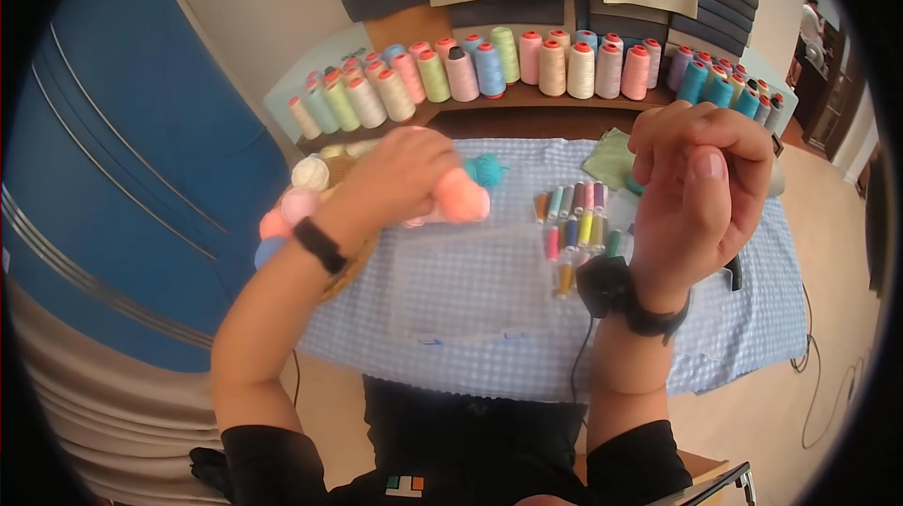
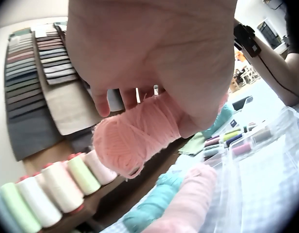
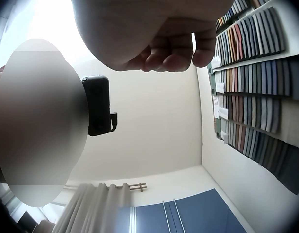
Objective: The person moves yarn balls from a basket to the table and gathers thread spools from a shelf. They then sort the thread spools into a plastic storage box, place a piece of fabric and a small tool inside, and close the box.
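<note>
My left hand [image 1: 400,172] grips a peach skein of yarn [image 2: 140,133], thumb on one side and fingers on the other, held up over the back of the table. Below it in the left wrist view lie a pale pink skein [image 2: 188,201] and a teal skein [image 2: 154,201]. My right hand [image 1: 701,191] is raised at the right, its fingers loosely bent and nothing in them. In the head view a clear plastic box [image 1: 470,285] stands in front of the left hand. Beside my left wrist, more yarn balls [image 1: 309,173] sit in a basket, partly hidden by the forearm.
Small thread spools [image 1: 585,226] lie in rows right of the box, near a green cloth [image 1: 609,158]. Large thread cones [image 1: 489,71] line a raised shelf at the back. A blue checked cloth [image 1: 376,355] covers the table. A cable [image 1: 576,365] hangs from the right wrist.
</note>
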A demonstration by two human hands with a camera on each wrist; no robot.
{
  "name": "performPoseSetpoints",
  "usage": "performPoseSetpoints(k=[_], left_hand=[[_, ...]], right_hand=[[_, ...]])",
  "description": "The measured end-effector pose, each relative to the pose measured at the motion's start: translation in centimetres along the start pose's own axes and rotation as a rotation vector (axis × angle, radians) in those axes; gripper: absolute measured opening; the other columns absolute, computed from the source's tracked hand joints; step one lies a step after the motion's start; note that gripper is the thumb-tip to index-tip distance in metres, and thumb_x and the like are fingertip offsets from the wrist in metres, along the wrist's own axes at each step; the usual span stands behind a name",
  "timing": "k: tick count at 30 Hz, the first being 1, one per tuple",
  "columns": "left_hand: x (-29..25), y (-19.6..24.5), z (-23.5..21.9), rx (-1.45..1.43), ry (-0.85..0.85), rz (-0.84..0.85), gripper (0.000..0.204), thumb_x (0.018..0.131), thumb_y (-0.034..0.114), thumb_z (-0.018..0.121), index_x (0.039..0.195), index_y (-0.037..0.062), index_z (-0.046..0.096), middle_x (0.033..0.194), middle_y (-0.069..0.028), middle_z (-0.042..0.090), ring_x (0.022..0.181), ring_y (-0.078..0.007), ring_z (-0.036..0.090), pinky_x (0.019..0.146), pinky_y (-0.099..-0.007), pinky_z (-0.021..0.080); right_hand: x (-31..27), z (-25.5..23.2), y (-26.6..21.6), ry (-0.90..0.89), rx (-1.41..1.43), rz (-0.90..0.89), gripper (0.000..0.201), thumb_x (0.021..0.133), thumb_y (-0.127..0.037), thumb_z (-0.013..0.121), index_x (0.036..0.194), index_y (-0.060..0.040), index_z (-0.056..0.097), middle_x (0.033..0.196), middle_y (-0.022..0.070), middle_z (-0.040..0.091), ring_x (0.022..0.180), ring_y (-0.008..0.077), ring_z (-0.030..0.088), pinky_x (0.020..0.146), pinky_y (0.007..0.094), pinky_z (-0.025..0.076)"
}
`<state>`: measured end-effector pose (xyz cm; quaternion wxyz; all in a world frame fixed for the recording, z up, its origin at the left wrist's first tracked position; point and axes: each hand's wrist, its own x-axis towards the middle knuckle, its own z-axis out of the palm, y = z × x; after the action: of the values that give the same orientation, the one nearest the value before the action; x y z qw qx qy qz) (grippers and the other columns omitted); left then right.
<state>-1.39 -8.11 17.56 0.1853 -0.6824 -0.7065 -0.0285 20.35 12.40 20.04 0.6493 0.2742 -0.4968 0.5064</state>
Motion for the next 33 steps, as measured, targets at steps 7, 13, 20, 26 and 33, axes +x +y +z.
performPoseSetpoints(k=[7,13,20,26,33], left_hand=[[6.4,3.3,7.5,0.058,0.063,0.179,0.036,0.079,0.013,0.078,0.114,0.0126,0.069,0.115,-0.0037,0.069,0.124,-0.0251,0.062,0.109,-0.0434,0.046],[8.3,2.8,10.7,0.015,-0.033,0.140,0.038,0.080,0.010,0.076,0.116,0.0127,0.068,0.119,-0.0032,0.068,0.126,-0.0242,0.060,0.107,-0.0433,0.046],[7.9,1.5,11.9,0.002,-0.045,0.170,0.028,0.091,0.014,0.066,0.118,0.0164,0.070,0.126,-0.0016,0.068,0.131,-0.0238,0.060,0.113,-0.0450,0.044],[6.6,3.6,6.8,-0.077,-0.127,0.051,0.054,0.086,0.004,0.071,0.138,0.0123,0.063,0.149,-0.0077,0.060,0.151,-0.0279,0.046,0.122,-0.0562,0.040],[-2.5,1.7,-2.3,0.055,-0.064,-0.233,0.036,0.092,0.014,0.069,0.127,0.0084,0.070,0.128,-0.0118,0.071,0.123,-0.0343,0.064,0.108,-0.0486,0.049]], right_hand=[[0.3,-0.7,0.1,-0.024,0.052,-0.038,0.013,0.102,-0.005,0.059,0.112,0.0035,0.056,0.085,0.0084,0.064,0.064,0.0096,0.054,0.064,0.0242,0.047],[0.1,-0.4,-0.4,-0.008,0.122,0.032,0.015,0.102,-0.002,0.062,0.114,0.0040,0.056,0.087,0.0085,0.066,0.067,0.0074,0.055,0.064,0.0224,0.046],[-0.1,-0.6,-0.2,-0.008,0.098,0.055,0.015,0.101,-0.002,0.063,0.114,0.0041,0.057,0.093,0.0091,0.069,0.069,0.0055,0.056,0.067,0.0212,0.047],[-0.2,-0.4,-0.2,-0.032,0.031,0.050,0.013,0.101,-0.005,0.059,0.111,0.0027,0.057,0.087,0.0081,0.063,0.066,0.0090,0.052,0.063,0.0255,0.045],[0.5,-0.1,-0.8,-0.039,-0.048,0.078,0.014,0.101,-0.011,0.053,0.109,-0.0002,0.056,0.073,0.0059,0.053,0.061,0.0147,0.044,0.058,0.0341,0.040]])
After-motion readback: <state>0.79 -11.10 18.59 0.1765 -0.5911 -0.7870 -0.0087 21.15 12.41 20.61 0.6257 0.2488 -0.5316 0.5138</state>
